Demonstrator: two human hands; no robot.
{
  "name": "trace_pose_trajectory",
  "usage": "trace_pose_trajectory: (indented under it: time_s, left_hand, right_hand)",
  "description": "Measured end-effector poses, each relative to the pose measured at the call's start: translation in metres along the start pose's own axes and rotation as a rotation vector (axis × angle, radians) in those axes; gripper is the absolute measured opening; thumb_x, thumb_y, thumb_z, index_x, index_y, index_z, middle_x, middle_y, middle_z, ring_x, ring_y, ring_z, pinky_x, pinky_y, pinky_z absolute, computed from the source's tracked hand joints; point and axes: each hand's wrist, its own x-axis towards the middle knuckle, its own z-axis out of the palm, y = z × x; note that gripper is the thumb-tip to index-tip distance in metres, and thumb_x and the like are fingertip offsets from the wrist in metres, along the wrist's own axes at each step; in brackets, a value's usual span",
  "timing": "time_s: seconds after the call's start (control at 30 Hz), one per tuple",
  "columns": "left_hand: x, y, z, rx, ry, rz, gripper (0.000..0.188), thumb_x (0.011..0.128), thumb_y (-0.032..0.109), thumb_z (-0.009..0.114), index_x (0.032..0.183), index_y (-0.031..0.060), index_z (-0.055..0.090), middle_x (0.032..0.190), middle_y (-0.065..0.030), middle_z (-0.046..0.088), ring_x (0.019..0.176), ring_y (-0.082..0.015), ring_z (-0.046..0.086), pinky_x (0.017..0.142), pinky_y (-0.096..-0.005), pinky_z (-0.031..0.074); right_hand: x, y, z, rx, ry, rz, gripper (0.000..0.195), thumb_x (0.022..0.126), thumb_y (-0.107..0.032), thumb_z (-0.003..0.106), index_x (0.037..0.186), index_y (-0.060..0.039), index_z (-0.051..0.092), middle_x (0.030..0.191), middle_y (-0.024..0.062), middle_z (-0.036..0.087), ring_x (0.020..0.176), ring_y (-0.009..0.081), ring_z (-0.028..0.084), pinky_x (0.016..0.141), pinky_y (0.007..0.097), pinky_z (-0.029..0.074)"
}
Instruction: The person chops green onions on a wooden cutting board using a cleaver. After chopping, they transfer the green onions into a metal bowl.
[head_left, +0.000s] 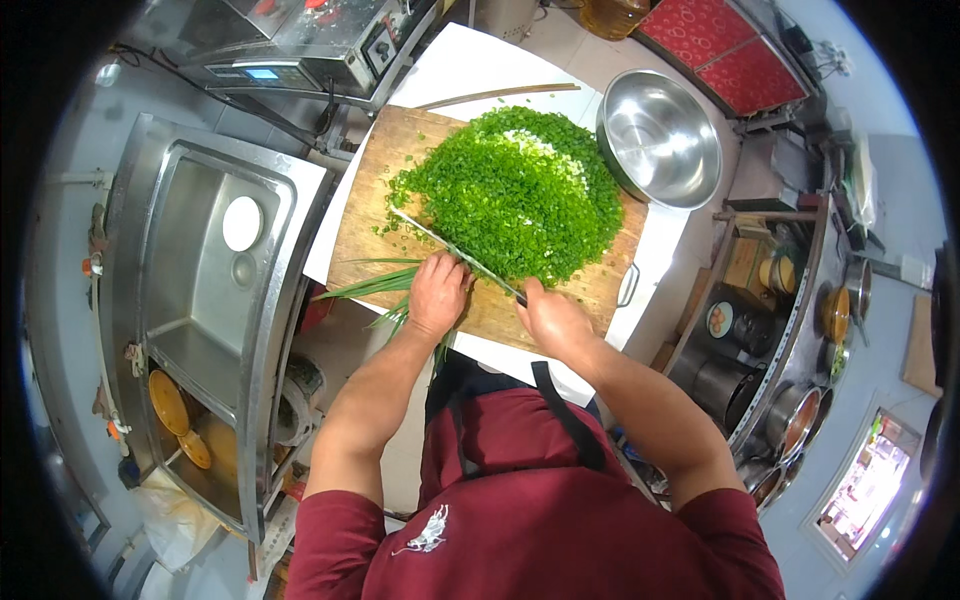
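A large heap of chopped green onions covers much of the wooden cutting board. Along the heap's near side lies the blade of a kitchen knife, slanting from upper left to lower right. My right hand is closed around the knife's dark handle. Close beside the blade, my left hand presses down on a bunch of whole green onions, its fingers curled over them. Long green leaves stick out to the left and below that hand. The onions' cut ends are hidden by my fingers and the blade.
A steel bowl rests at the board's upper right corner. Behind the board lies a thin wooden strip on the white tabletop. To the left stands a steel double sink; on the right, a shelf unit carries pots and bowls.
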Motion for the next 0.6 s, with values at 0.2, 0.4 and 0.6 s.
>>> trace_pose_trajectory:
  time_s: [0.2, 0.4, 0.6]
  left_hand:
    - [0.000, -0.003, -0.002, -0.018, 0.026, -0.025, 0.020, 0.073, 0.010, 0.074, 0.085, 0.0050, 0.058, 0.091, -0.0122, 0.055, 0.087, -0.0330, 0.055, 0.075, -0.0418, 0.048]
    - [-0.002, 0.000, -0.002, 0.018, -0.006, -0.102, 0.026, 0.074, 0.014, 0.074, 0.089, 0.0025, 0.056, 0.097, -0.0155, 0.053, 0.093, -0.0361, 0.054, 0.083, -0.0450, 0.047]
    - [-0.001, 0.010, -0.023, 0.022, -0.082, -0.045, 0.026, 0.074, 0.016, 0.073, 0.093, 0.0024, 0.060, 0.101, -0.0147, 0.053, 0.105, -0.0354, 0.051, 0.090, -0.0464, 0.044]
  right_hand:
    - [-0.009, 0.000, -0.010, 0.029, 0.000, -0.037, 0.029, 0.095, -0.027, 0.054, 0.103, 0.0003, 0.049, 0.078, 0.0262, 0.066, 0.075, 0.0451, 0.065, 0.068, 0.0546, 0.051]
    - [0.012, 0.003, 0.018, 0.024, 0.085, -0.029, 0.029, 0.095, -0.029, 0.055, 0.102, -0.0013, 0.049, 0.075, 0.0261, 0.065, 0.073, 0.0448, 0.065, 0.067, 0.0556, 0.051]
    - [0.012, 0.002, 0.014, 0.067, 0.100, -0.027, 0.028, 0.094, -0.028, 0.054, 0.101, -0.0016, 0.050, 0.077, 0.0247, 0.066, 0.075, 0.0447, 0.065, 0.071, 0.0555, 0.051]
